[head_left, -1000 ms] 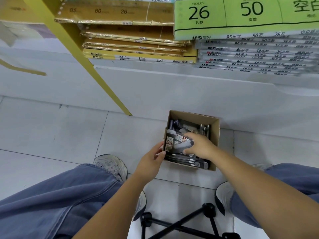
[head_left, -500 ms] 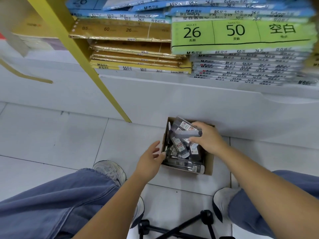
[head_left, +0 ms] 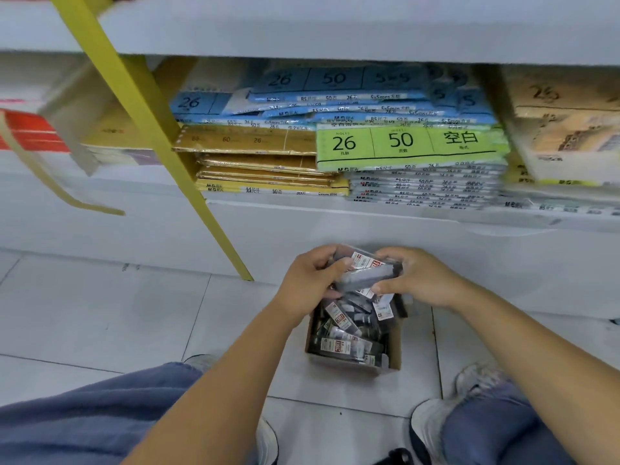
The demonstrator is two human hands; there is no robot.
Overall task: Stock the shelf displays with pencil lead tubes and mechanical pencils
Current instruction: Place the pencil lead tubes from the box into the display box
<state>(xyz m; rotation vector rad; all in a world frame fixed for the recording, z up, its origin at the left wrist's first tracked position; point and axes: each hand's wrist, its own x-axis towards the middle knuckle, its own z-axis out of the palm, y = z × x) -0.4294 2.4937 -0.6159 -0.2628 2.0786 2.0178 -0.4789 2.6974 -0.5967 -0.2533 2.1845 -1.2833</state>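
Lead tubes point(head_left: 369, 278), lifted, between both hands point(head_left: 312, 280) point(head_left: 422, 280)

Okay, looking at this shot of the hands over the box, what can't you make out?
Head view only:
- Count of lead tubes held: left hand and right hand cover the bundle's ends.
- Far end of the cardboard box: hidden under both hands.
- Tube label print: too small.
- Blue packs on the shelf: small text motion-blurred.
- Black object: cut off by the bottom edge.

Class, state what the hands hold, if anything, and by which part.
A bunch of pencil lead tubes: left hand grips its left end, right hand its right end.
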